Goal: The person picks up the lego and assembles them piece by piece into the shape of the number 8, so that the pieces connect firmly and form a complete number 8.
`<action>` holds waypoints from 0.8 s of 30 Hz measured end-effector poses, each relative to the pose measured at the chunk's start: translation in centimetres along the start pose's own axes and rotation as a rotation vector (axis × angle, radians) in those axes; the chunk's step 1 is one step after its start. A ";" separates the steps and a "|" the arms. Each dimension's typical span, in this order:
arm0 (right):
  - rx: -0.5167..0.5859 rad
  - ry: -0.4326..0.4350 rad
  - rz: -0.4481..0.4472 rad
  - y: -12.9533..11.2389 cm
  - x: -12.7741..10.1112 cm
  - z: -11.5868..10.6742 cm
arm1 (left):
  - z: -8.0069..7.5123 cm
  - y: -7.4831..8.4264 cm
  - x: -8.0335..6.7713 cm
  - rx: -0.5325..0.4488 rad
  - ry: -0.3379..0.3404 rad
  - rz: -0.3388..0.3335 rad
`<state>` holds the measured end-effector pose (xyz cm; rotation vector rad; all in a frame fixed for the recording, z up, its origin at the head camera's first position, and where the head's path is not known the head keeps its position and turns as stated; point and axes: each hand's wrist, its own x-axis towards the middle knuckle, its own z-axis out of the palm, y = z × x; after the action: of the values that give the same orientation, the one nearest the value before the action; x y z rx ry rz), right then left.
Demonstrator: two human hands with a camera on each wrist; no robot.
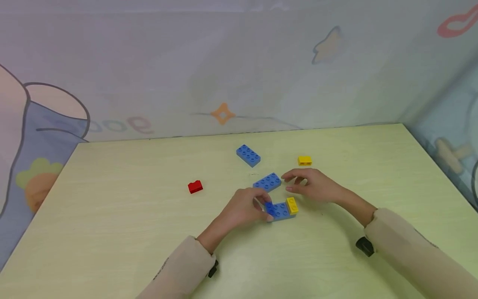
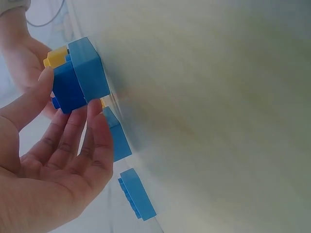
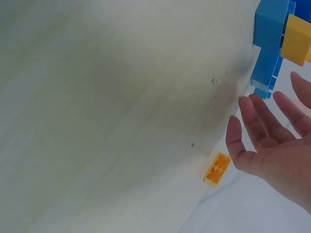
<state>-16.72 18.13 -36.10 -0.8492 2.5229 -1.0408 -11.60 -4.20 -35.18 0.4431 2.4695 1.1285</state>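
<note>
The left hand (image 1: 248,205) pinches the dark blue brick (image 2: 69,90) between thumb and fingers. That brick sits on the 9 o'clock end of the light blue base (image 1: 281,211), and the small yellow brick (image 1: 292,205) sits on the 3 o'clock end, with bare studs between them. The right hand (image 1: 315,185) is at 2 o'clock from the base, holding nothing, its fingers loosely bent and spread apart. Just beside its fingertips, at 9 o'clock, lies the middle brick (image 1: 267,182), light blue and studs up, at 11 o'clock from the base.

Farther out, the far brick (image 1: 248,155), also light blue and studs up, lies at 11 o'clock from the middle one. The loose yellow brick (image 1: 304,160) is at 11 o'clock from the right hand, on its side with its hollow underside showing. The red brick (image 1: 195,187) lies between 9 and 10 o'clock from the left hand. All are on the pale table (image 1: 112,232); a printed cloth (image 1: 242,62) hangs beyond its 12 o'clock edge.
</note>
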 end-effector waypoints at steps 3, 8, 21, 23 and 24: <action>-0.024 -0.014 0.004 -0.2 0.7 0.1 | 0.0 -0.1 0.0 -0.006 -0.002 0.007; -0.050 -0.024 -0.003 -0.4 1.7 0.4 | 0.0 0.0 -0.1 -0.007 -0.001 0.013; -0.086 0.013 0.070 -0.4 2.4 0.9 | 0.0 0.0 0.0 -0.008 0.008 0.016; -0.088 0.024 0.082 -0.4 2.2 1.0 | -0.1 0.0 -0.1 -0.008 0.007 0.021; -0.090 0.028 0.085 -0.4 2.1 0.9 | -0.1 0.0 -0.1 -0.008 0.006 0.022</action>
<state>-17.81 16.10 -36.56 -0.7492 2.6217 -0.9251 -11.55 -4.31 -35.13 0.4658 2.4705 1.1497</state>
